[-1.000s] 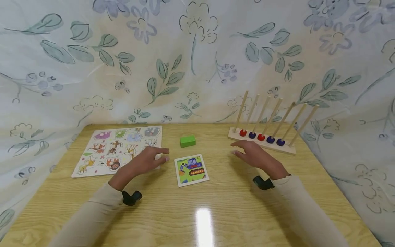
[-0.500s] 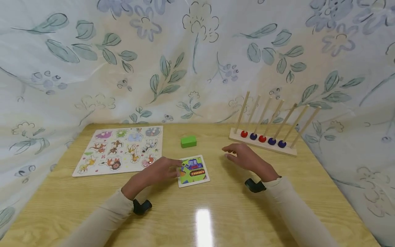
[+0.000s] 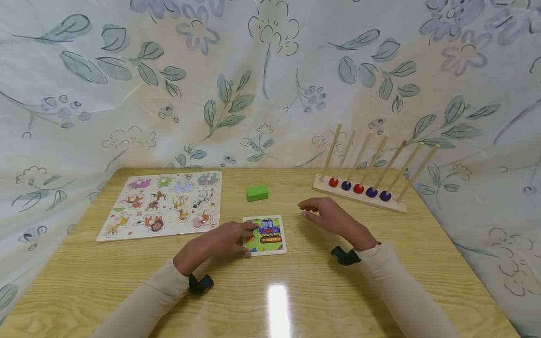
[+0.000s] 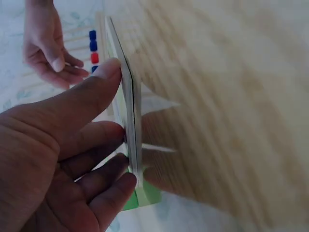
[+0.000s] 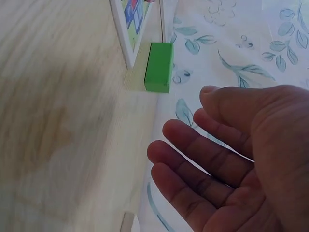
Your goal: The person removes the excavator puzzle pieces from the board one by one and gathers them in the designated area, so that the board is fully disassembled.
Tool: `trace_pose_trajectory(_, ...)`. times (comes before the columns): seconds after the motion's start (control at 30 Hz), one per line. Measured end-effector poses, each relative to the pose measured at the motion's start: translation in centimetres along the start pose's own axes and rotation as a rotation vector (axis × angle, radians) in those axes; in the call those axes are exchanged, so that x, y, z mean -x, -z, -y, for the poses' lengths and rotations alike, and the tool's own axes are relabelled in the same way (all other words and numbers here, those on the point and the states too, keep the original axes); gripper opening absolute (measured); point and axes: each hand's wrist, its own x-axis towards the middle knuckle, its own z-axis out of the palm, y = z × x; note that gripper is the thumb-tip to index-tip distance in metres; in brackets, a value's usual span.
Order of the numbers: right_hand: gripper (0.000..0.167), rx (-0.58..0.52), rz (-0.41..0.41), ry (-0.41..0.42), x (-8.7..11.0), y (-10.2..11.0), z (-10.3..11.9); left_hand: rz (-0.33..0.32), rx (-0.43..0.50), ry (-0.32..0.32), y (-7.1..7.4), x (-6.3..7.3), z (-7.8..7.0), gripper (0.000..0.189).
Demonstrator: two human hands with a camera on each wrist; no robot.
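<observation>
A square picture puzzle [image 3: 272,243] with a pale frame and a blue digger on green lies in the middle of the table. At its left side, my left hand [image 3: 220,243] touches it with the thumb near the front corner and the fingers over the picture. The left wrist view shows that thumb and the fingertips resting along the puzzle's [image 4: 129,96] edge. To the right of the puzzle hovers my right hand [image 3: 331,218], fingers loosely bent with nothing in them. A green block [image 3: 257,193] sits behind the puzzle; it also appears beyond my right fingertips in the right wrist view.
An animal peg puzzle board [image 3: 143,220] lies at the back left. On the back right stands a wooden bead rack [image 3: 390,204] with upright rods and red and blue beads. A floral cloth [image 3: 270,117] hangs behind the wooden table [image 3: 236,300].
My left hand has moved right and down onto the puzzle, whose tilt has straightened. My right hand has shifted a little left, toward the puzzle. The block and both other toys stay put.
</observation>
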Motion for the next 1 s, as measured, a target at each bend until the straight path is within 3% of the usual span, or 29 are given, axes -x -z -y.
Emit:
trace_pose_trajectory(0.23, 0.028, -0.055, 0.049, -0.031, -0.2, -1.0, 1.1, 0.039, -0.002, -0.072, -0.1, 0.7, -1.1, 0.022)
trace_pose_trajectory(0.43, 0.024, -0.096, 0.078, -0.034, -0.5, -1.8, 1.9, 0.07, -0.007, -0.104, -0.3, 0.9, -2.2, 0.022)
trace_pose_trajectory(0.57, 0.023, -0.121, 0.093, 0.014, -0.9, -2.4, 2.2, 0.112, -0.003, -0.145, -0.5, 1.0, -2.4, 0.027)
trace_pose_trajectory(0.73, 0.025, -0.153, 0.104, 0.072, -1.4, -3.2, 2.4, 0.16, 0.008, -0.15, -0.6, 1.0, -2.4, 0.04)
trace_pose_trajectory(1.0, 0.025, -0.207, 0.153, 0.075, -2.2, -4.0, 3.1, 0.156, -0.01, -0.221, -0.5, 1.3, -1.9, 0.043)
